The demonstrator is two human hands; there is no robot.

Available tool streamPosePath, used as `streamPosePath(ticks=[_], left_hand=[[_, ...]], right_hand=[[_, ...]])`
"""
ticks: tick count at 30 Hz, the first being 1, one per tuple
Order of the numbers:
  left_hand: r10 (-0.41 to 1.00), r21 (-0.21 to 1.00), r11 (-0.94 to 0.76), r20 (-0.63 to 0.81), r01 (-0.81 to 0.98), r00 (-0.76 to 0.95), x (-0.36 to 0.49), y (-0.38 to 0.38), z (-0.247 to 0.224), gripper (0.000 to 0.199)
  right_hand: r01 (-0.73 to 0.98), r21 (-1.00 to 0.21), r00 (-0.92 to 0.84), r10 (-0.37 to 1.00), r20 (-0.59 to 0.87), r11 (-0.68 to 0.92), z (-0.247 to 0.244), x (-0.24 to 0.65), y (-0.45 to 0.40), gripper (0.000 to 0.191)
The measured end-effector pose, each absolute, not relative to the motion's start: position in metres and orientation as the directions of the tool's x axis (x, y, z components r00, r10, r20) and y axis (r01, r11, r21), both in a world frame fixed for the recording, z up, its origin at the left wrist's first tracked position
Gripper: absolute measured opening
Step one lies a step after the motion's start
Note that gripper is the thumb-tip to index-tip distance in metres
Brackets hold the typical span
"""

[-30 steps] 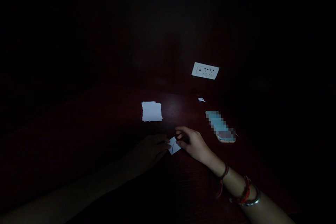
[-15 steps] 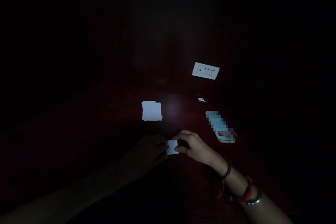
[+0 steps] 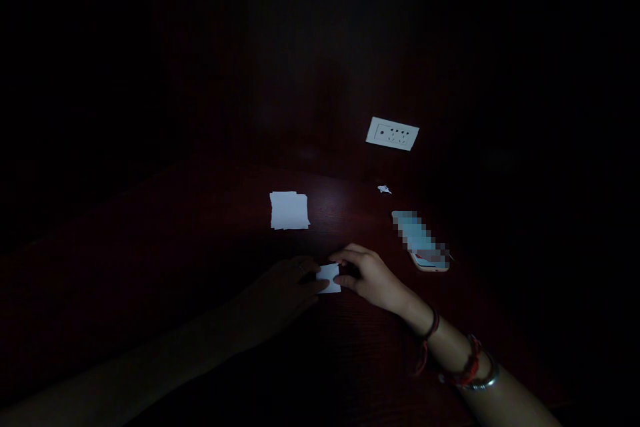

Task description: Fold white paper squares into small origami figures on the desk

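A small white piece of paper (image 3: 329, 273), folded into a square, lies between my two hands on the dark red table. From the left, my left hand (image 3: 293, 285) grips its edge, with the thumb pressed on the paper's face; this hand is in deep shadow. My right hand (image 3: 367, 277) holds the opposite edge, thumb on the near side and index finger along the far corner. Beyond them lies a stack of white paper sheets (image 3: 289, 211), its edges uneven.
A phone (image 3: 423, 240), partly blurred out, rests on the table (image 3: 350, 360) to the right. Behind it lies a small torn scrap of paper (image 3: 384, 189). A white wall socket (image 3: 393, 134) is set in the dark wall at the back.
My left thumb has slid rightward across the paper's face, towards the right thumb. The dark diagonal line on the paper no longer shows. My right hand has barely moved.
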State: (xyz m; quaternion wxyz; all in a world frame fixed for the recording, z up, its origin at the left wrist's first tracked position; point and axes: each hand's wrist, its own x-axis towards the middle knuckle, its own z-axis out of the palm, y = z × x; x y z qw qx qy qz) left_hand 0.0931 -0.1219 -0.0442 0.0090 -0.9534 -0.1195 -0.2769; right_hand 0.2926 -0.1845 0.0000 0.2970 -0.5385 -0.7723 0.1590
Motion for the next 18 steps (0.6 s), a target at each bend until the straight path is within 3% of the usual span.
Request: streamPosePath(ticks=[5,10,18], left_hand=[[0.22,0.062,-0.974,0.504,0.22,0.835,0.092,-0.118,-0.048,0.027],[0.165,0.071,-0.986,0.46,0.149,0.873,0.089,-0.114,-0.047,0.03],[0.179,0.105,-0.984,0.462,0.147,0.869,0.088,-0.116,-0.033,0.03]], right_hand=[[0.738,-0.563,-0.222,0.922,0.317,0.372,0.0,0.294,-0.184,0.024],[0.737,-0.514,-0.313,0.895,0.317,0.44,0.002,0.298,-0.186,0.015],[0.724,-0.451,-0.431,0.853,0.295,0.522,0.005,0.3,-0.188,0.018]])
